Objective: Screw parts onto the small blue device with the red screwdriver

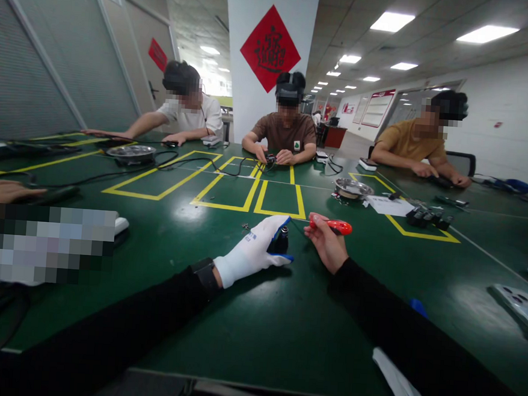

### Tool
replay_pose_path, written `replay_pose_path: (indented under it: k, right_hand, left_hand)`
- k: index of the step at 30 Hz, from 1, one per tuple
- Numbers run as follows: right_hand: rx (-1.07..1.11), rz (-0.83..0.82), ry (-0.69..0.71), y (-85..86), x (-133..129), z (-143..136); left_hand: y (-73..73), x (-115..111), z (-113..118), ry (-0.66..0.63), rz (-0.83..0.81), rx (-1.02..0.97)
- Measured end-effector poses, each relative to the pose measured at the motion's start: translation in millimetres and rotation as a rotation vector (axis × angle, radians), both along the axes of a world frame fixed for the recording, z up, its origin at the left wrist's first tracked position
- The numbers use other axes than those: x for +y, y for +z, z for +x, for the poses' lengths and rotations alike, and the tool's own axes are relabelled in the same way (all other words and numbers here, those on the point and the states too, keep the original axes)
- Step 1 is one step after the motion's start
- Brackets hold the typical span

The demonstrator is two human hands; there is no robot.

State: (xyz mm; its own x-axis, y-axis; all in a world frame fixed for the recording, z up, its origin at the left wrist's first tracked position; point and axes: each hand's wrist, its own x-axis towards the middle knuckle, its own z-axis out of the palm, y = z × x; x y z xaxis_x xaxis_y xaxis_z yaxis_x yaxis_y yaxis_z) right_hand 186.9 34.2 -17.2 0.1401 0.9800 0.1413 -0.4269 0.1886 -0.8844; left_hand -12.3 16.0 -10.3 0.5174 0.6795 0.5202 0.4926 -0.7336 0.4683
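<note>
Left hand (260, 249), in a white knit glove with blue-coated fingers, grasping a small black object with a rounded upright top (281, 240), near the middle of the dark green table (237, 317). Fingers on the far side of it, thumb on the near side; how firm the hold, cannot tell.

Right hand (326, 244), bare, black sleeve: clenched on a hand tool with a glossy red handle (338, 227), just right of the black object and apart from it. Handle end points right.

Small metal bits (246, 226) on the tabletop, just left of the glove's fingers. Yellow tape outlines (278, 213) beyond both hands.

Far right: shallow round metal dish (353, 190), white paper sheet (390, 206) beside it, cluster of black blocks (429, 218) right of the paper. Far left: second metal dish (131, 154), black cables (176, 163) nearby.

Near right: pale flat device with dark round spots (519, 309), at the view's edge; white cloth item (407, 386) by the right sleeve, partly hidden.

Three people seated across, headsets on; the middle one (287, 136), in brown, has both hands on a small dark item (270, 159). Another person's hand (2, 195) at left edge.
</note>
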Motion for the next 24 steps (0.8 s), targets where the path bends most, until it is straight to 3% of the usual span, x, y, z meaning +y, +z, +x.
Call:
replay_pose_path:
  k: [3, 7, 10, 13, 15, 18, 21, 24]
  right_hand:
    - [0.007, 0.018, -0.001, -0.9, 0.0, -2.4]
    - [-0.087, 0.001, -0.136, -4.8, 1.1, -5.6]
    - [-0.083, -0.013, -0.219, -5.0, 0.6, -6.8]
    - [-0.005, -0.018, -0.215, -2.4, -0.8, -5.4]
    - [0.047, -0.023, -0.199, -1.0, -1.1, -3.4]
    - [0.085, -0.026, -0.181, -1.3, 0.2, -0.8]
    - [0.086, -0.02, -0.14, -3.0, 2.1, -0.1]
    - [0.077, -0.011, -0.063, -2.5, 1.9, -1.2]
  left_hand:
    - [-3.1, 2.6, 2.5, -0.027, -0.042, -0.015]
    - [-4.5, 2.0, 1.5, -0.052, -0.14, -0.051]
    - [-2.0, -2.5, 0.7, -0.074, -0.18, -0.077]
    - [4.9, -1.9, -1.1, -0.058, -0.205, -0.171]
    - [10.9, 6.9, -7.0, 0.019, -0.229, -0.316]
    - [16.6, 32.1, -26.7, 0.276, -0.207, -0.626]
    - [14.8, 57.9, -52.1, 0.495, -0.243, -0.794]
    - [8.0, 71.4, -67.2, 0.558, -0.379, -0.853]
